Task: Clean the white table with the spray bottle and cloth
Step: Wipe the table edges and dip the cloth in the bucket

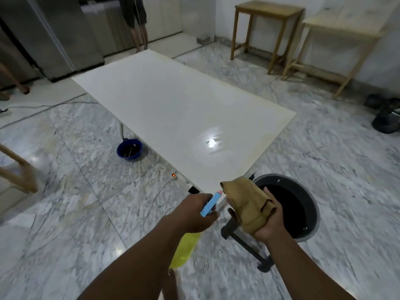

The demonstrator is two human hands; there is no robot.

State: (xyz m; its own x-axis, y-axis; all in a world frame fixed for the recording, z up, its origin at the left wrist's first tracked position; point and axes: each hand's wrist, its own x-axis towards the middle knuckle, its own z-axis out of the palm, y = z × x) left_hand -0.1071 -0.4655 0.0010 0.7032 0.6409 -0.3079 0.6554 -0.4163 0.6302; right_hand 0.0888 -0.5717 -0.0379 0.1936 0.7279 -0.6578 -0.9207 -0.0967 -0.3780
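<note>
Left hand (194, 213) grips spray bottle (186, 247); right hand (270, 221) clutches cloth (244, 202).

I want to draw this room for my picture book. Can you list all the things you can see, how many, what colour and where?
white table: one, white, middle of the room
spray bottle: one, yellow body with blue nozzle, in the left hand
cloth: one, tan, in the right hand near the table's near corner
blue bowl: one, blue, on the floor by the table's left edge
dark bucket: one, grey rim, dark inside, on the floor at right
wooden tables: two, brown and pale, by the far right wall
power strip: one, white with a red light, on the floor
another person's legs: far end of the room
left hand: one, grip shut on the spray bottle
right hand: one, grip shut on the cloth
</note>
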